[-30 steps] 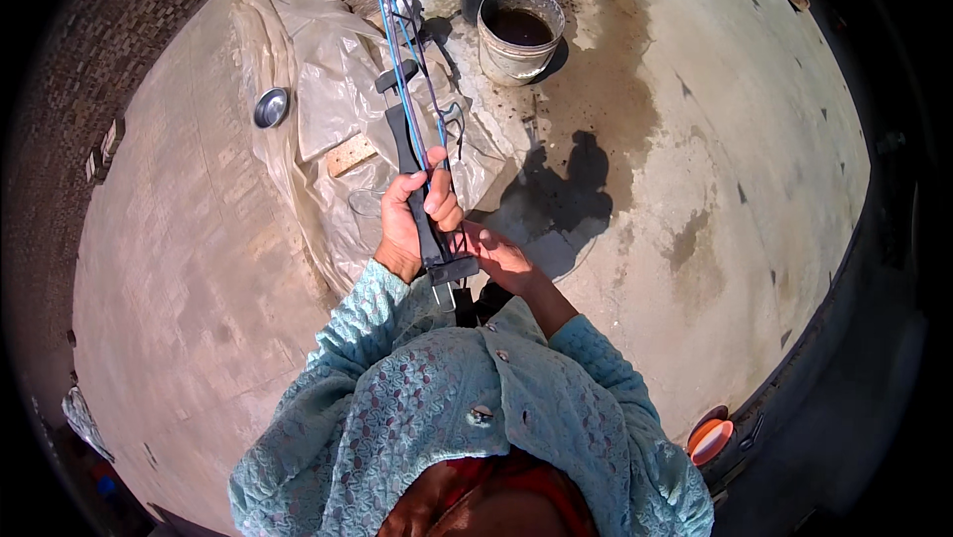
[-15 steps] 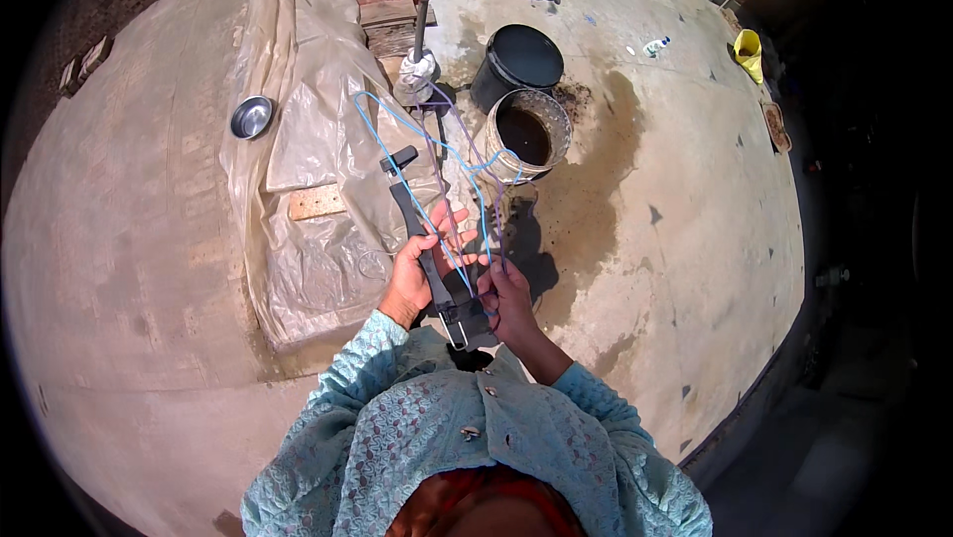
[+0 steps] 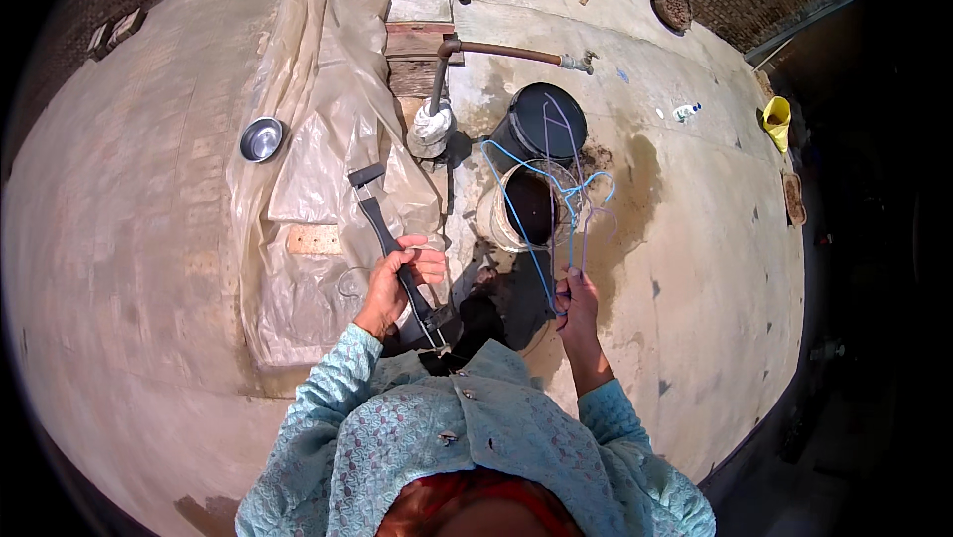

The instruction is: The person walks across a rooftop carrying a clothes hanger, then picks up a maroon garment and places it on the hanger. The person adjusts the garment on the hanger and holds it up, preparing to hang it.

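My left hand (image 3: 399, 274) grips a dark clothes hanger (image 3: 382, 229) whose end points up toward a plastic sheet (image 3: 318, 140). My right hand (image 3: 576, 299) holds a bunch of thin blue and purple wire hangers (image 3: 556, 200) that stick up over a white bucket (image 3: 531, 204). The two hands are apart, each with its own hangers. My light blue patterned sleeves come in from the lower edge.
A black bucket (image 3: 544, 120) stands behind the white one, beside a rusty tap pipe (image 3: 506, 51). A steel bowl (image 3: 261, 138) lies left of the sheet. A yellow container (image 3: 775, 118) sits at far right. Wet patches darken the concrete floor (image 3: 119, 269).
The hangers were held together in front of me with both hands. Now they are split: the dark one stays in my left hand, the wire ones moved right with my right hand.
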Action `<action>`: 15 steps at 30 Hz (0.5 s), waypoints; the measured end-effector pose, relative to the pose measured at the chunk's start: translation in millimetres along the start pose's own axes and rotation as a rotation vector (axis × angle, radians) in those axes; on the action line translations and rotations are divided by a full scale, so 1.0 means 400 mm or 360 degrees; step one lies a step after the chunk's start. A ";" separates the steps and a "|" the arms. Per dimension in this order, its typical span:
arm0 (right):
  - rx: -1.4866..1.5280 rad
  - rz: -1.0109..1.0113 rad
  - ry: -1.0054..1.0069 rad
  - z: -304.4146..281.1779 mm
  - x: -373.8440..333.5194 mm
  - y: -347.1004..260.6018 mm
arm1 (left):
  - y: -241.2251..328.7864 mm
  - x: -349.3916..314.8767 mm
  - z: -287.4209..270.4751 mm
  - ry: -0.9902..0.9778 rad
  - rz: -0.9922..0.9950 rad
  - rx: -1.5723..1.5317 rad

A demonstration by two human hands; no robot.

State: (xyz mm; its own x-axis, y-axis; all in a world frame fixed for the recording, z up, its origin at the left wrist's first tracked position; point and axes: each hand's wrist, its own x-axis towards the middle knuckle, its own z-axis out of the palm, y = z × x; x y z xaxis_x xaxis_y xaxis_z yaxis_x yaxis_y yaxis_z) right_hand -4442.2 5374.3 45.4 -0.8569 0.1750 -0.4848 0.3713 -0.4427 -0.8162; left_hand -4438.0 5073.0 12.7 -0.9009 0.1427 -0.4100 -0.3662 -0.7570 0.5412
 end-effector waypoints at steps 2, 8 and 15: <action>0.0030 0.0008 0.0099 -0.076 0.111 -0.014 | 0.044 0.067 0.028 0.0029 0.0104 0.0157; 0.0078 -0.0036 0.0195 -0.196 0.435 -0.135 | 0.186 0.345 0.190 0.0148 0.0499 0.0846; -0.0132 -0.0003 0.0266 -0.248 0.736 -0.203 | 0.276 0.851 0.319 0.0152 0.0788 0.1055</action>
State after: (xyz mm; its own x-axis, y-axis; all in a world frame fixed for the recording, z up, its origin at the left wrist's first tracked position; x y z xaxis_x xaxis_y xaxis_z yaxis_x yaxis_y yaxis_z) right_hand -4689.3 5549.2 -62.3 -0.7890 0.3223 -0.5230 0.4038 -0.3694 -0.8369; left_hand -4814.9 5119.4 26.8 -0.9811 -0.1852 -0.0553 -0.0213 -0.1812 0.9832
